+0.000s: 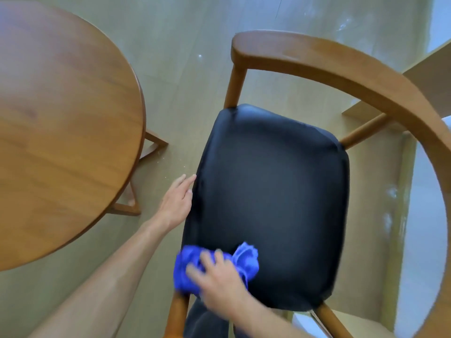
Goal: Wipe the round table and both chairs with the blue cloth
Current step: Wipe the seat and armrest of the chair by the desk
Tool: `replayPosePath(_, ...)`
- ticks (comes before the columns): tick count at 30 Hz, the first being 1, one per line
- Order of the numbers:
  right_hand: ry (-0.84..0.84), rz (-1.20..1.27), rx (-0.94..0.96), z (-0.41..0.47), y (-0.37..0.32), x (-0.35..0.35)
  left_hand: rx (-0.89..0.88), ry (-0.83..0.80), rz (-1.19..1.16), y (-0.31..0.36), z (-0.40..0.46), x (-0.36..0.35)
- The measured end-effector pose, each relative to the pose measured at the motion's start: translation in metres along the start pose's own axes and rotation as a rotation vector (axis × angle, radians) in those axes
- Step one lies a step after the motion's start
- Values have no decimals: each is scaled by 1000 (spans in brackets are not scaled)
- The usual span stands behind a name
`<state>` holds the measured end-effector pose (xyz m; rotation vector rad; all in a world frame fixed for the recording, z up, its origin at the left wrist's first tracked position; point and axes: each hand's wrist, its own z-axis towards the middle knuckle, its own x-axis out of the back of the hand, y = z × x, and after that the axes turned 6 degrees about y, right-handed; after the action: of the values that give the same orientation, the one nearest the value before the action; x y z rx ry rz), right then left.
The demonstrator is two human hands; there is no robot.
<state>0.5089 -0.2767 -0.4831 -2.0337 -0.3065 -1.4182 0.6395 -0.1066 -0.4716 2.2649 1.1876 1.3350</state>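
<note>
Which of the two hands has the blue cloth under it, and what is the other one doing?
The right hand presses the blue cloth on the chair's black seat near its front edge. The left hand, fingers straight, only touches the seat's left edge.

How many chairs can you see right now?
1: the chair right of the round table, its black seat under the blue cloth. The second chair is out of view.

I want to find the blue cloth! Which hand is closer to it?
Right. The right hand presses on the blue cloth; the left hand rests farther up, at the seat's edge.
</note>
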Motion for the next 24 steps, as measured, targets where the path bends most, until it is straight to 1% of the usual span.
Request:
replayPosePath(1, -47, -8, 119, -19, -4, -6, 7, -11, 24, 0, -2, 1)
replayPosePath(2, -47, -23, 225, -27, 0, -7, 8, -18, 45, -1, -3, 1)
replayPosePath(4, 0, -105, 401, -10, 28, 5, 3, -10, 62, 0, -3, 2)
replayPosePath(5, 20, -158, 457, 8, 46, 17, -5, -6, 66, 0, -3, 3)
replayPosePath(6, 62, -217, 447, 29, 67, 29, -14, -1, 72, 1, -3, 2)
replayPosePath(7, 121, -266, 356, 50, 91, 43, -15, 6, 84, 1, -3, 1)
replayPosePath(8, 207, -303, 190, 71, 116, 58, -11, 12, 106, 1, -5, 0)
replayPosePath(10, 316, -285, -289, 103, 156, 81, -14, 16, 182, 1, -8, -3)
replayPosePath(11, 309, -248, -488, 109, 162, 86, -22, 22, 222, 1, -10, -5)
replayPosePath(12, 328, -218, -592, 109, 155, 85, -28, 28, 255, 1, -11, -5)
replayPosePath(13, 356, -198, -587, 101, 139, 75, -26, 30, 275, 1, -13, -5)
replayPosePath(14, 346, -193, -486, 85, 119, 58, -21, 31, 287, 0, -14, -4)
replayPosePath(15, 300, -167, -330, 60, 94, 42, -14, 33, 297, 1, -16, -2)
replayPosePath(17, 142, -107, 10, -6, 57, 12, -12, 31, 322, 5, -24, 3)
replayPosePath(19, -76, -158, 228, -54, 60, 10, -14, 29, 345, 12, -34, 12)
replayPosePath(20, -149, -207, 294, -68, 73, 17, -15, 30, 352, 17, -40, 18)
replayPosePath(21, -197, -261, 299, -76, 88, 26, -15, 39, 353, 22, -46, 25)
replayPosePath(22, -238, -276, 232, -82, 102, 36, -17, 54, 351, 29, -52, 31)
replayPosePath(23, -242, -252, 113, -85, 116, 50, -18, 70, 345, 38, -59, 38)
replayPosePath(24, -212, -203, -40, -88, 129, 68, -21, 86, 333, 48, -67, 44)
